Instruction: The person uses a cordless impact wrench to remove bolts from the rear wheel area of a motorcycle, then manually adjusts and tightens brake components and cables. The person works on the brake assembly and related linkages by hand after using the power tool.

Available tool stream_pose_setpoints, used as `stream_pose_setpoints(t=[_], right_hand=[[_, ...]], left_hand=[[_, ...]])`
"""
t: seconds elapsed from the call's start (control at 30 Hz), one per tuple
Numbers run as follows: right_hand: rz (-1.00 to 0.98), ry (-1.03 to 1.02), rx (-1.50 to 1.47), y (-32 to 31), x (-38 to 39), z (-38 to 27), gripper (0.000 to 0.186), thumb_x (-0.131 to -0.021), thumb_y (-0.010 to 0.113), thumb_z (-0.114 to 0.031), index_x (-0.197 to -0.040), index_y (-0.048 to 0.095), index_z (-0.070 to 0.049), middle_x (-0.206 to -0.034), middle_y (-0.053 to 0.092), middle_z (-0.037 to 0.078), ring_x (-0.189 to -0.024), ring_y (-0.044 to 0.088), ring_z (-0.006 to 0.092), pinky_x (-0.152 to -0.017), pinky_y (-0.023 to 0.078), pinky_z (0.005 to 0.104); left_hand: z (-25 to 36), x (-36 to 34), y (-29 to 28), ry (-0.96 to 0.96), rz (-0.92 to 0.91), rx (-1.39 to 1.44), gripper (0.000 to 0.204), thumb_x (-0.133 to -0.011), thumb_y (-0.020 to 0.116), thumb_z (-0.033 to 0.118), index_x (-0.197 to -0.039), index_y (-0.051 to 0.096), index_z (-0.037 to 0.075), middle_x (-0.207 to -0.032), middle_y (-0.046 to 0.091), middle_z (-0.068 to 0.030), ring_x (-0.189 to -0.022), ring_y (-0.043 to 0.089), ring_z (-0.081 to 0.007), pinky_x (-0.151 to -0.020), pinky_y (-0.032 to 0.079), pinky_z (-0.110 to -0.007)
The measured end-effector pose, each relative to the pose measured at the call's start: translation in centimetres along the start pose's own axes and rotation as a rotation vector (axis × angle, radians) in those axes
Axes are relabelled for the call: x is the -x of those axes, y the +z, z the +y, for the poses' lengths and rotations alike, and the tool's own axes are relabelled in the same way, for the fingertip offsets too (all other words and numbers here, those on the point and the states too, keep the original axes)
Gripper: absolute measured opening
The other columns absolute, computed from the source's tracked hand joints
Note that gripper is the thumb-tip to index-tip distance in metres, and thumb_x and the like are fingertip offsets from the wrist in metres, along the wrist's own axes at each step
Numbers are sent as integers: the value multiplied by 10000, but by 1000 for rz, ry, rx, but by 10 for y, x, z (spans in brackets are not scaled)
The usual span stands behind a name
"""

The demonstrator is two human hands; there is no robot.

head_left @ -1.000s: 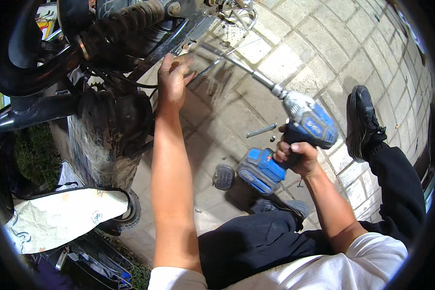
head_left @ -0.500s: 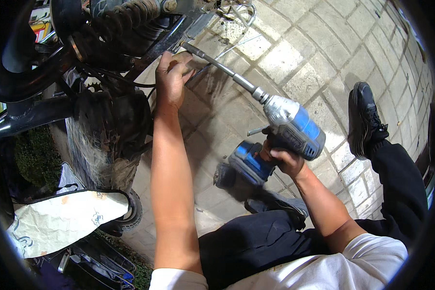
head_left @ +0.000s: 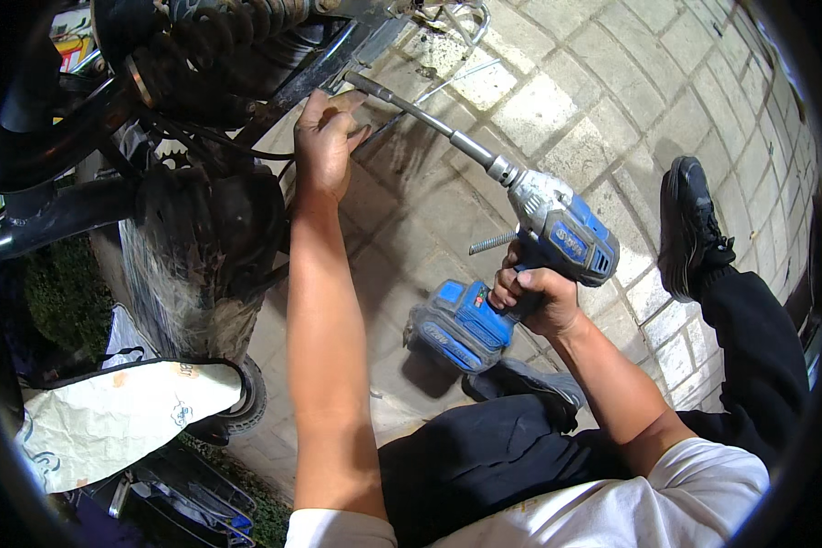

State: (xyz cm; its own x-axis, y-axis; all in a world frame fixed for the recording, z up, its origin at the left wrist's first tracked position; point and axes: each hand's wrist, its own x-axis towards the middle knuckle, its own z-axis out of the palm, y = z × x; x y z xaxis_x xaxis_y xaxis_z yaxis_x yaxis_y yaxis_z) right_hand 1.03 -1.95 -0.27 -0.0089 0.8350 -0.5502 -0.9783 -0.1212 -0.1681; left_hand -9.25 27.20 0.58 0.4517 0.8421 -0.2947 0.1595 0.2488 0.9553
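In my right hand (head_left: 537, 297) is the grip of a blue and black cordless impact wrench (head_left: 570, 237), its fingers wrapped round the handle. Its battery pack (head_left: 465, 329) points toward my legs. A ridged metal rod (head_left: 493, 243) sticks out beside the handle. From the tool's nose a long extension bar (head_left: 438, 128) runs up and left, ending in a dark socket (head_left: 367, 87) close to a dark metal frame (head_left: 315, 78). My left hand (head_left: 327, 151) is raised just below the socket end, fingers bent and thumb apart, with nothing visible between them.
A coil spring shock absorber (head_left: 214, 41) and black tubes (head_left: 73, 215) of the vehicle fill the upper left. A pale printed sheet (head_left: 128, 416) lies at lower left, near a small wheel (head_left: 251, 397). Paving bricks (head_left: 602, 82) spread right, where my black shoe (head_left: 689, 219) rests.
The impact wrench has turned in my right hand; its battery has swung down and more of its side shows. The socket end has shifted slightly up and right, and my left fingers have moved slightly.
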Motion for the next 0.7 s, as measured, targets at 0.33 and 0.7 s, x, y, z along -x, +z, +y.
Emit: stream_pose_setpoints(t=[0.33,0.7], right_hand=[[8,-20,39,-2,-2,-3,377,-659,636,-146,-997,479,-86,-636,421,31,-604,441,175,-639,388,343],[13,-2,0,-2,-4,0,381,-651,627,-162,-989,468,-89,-633,406,31,-597,435,178,-632,393,347]], left_hand=[[2,0,1,-14,19,-9,200,-816,425,8,-964,546,68,-1037,616,-76,-1045,571,-208,-908,443,-510],[-1,-2,-2,-17,12,-1,188,-848,437,27,-992,550,68,-1047,621,-82,-1047,576,-218,-889,454,-504]])
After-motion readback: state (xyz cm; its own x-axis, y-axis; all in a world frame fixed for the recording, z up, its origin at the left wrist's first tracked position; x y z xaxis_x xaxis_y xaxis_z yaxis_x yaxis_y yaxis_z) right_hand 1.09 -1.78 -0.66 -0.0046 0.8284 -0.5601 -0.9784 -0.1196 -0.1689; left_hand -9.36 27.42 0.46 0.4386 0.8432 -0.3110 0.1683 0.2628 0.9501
